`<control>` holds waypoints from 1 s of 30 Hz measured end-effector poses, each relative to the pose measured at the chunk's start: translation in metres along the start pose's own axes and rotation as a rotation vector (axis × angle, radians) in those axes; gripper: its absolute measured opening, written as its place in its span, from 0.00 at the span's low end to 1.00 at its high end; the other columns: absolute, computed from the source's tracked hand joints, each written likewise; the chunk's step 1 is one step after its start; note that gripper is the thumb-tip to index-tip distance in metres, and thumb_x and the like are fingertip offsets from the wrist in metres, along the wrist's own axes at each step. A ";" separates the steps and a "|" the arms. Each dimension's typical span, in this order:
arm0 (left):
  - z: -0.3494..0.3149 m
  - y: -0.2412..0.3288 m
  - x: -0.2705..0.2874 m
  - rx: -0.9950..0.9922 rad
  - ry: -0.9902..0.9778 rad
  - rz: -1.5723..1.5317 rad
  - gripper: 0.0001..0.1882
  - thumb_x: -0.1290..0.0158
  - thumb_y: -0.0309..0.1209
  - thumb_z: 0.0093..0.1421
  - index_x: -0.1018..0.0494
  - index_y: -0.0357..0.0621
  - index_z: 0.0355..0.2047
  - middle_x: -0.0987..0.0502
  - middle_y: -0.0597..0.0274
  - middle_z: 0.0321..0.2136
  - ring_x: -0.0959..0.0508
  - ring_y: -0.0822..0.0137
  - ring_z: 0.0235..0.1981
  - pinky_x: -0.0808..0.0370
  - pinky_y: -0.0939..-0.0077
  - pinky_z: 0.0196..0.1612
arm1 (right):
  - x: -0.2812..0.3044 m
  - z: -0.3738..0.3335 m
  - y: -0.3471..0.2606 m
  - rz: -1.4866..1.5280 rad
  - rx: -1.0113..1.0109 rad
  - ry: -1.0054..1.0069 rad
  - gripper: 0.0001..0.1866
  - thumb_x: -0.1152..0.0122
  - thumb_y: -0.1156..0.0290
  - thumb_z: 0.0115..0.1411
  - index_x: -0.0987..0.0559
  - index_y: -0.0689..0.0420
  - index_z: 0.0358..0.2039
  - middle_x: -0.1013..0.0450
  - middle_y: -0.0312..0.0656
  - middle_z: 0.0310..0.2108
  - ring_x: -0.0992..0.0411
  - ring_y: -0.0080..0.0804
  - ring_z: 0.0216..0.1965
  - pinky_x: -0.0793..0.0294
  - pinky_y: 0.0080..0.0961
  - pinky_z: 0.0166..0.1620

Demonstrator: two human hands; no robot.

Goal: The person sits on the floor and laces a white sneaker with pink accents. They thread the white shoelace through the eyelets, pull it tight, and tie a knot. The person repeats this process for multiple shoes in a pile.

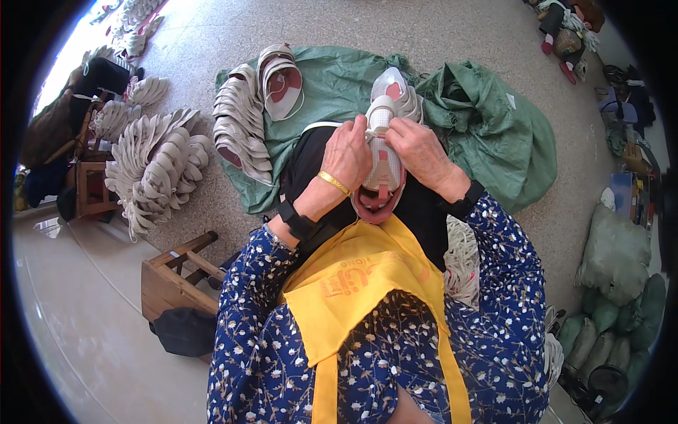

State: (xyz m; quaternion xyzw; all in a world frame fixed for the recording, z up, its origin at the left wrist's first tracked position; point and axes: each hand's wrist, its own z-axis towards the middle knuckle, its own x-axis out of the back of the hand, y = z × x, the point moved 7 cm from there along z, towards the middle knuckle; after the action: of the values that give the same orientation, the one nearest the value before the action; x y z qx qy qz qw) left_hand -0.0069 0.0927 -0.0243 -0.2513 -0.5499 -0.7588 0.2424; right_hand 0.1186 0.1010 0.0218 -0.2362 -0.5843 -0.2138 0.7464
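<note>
A white and grey shoe upper with a pink lining (385, 173) lies lengthwise over my lap, its heel opening toward me. My left hand (346, 157) is closed at its left side, thumb and finger pinching a white shoelace (321, 125) whose length trails off to the left. From the other side, my right hand (422, 152) is closed on the upper near the lace holes, fingertips close to the left ones. The exact point where the lace passes is hidden by my fingers. Just beyond sit more uppers (408, 106), partly covered by the held one.
Stacked uppers (240, 124) and a single upper (284, 88) rest on a green woven sheet (321, 67). A bulky green sack (494, 134) stands right. White laces (462, 261) hang by my right thigh. Left are a wooden stool (180, 279) and piled uppers (159, 162).
</note>
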 end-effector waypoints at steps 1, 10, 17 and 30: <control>0.000 0.001 0.000 0.002 0.017 0.015 0.15 0.46 0.21 0.53 0.35 0.37 0.41 0.27 0.43 0.32 0.25 0.39 0.36 0.28 0.47 0.40 | 0.000 0.001 0.000 0.002 0.002 -0.001 0.08 0.42 0.75 0.54 0.22 0.59 0.36 0.29 0.42 0.36 0.27 0.37 0.41 0.22 0.31 0.44; -0.004 -0.005 0.002 0.043 0.057 0.021 0.13 0.47 0.22 0.56 0.34 0.37 0.41 0.28 0.43 0.34 0.26 0.40 0.39 0.28 0.49 0.43 | 0.029 0.001 -0.034 0.474 -0.151 0.095 0.04 0.41 0.79 0.57 0.27 0.61 0.33 0.28 0.46 0.31 0.24 0.46 0.35 0.23 0.38 0.38; -0.005 -0.004 0.003 0.021 0.035 -0.024 0.12 0.49 0.21 0.57 0.35 0.35 0.41 0.27 0.40 0.35 0.25 0.39 0.40 0.28 0.48 0.44 | -0.002 0.007 -0.011 0.448 -0.434 0.147 0.05 0.38 0.75 0.59 0.25 0.61 0.33 0.24 0.51 0.29 0.22 0.53 0.33 0.24 0.45 0.36; -0.004 -0.002 -0.001 0.019 -0.028 -0.002 0.08 0.52 0.22 0.59 0.35 0.32 0.39 0.26 0.37 0.35 0.25 0.38 0.41 0.28 0.48 0.44 | -0.018 0.006 -0.009 0.238 -0.486 0.111 0.06 0.37 0.69 0.60 0.19 0.58 0.31 0.24 0.49 0.32 0.22 0.52 0.35 0.23 0.46 0.38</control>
State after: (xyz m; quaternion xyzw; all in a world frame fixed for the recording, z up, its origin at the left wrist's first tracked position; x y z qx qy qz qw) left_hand -0.0084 0.0898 -0.0276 -0.2590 -0.5608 -0.7500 0.2364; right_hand 0.1046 0.0984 0.0065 -0.4630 -0.4423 -0.2712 0.7187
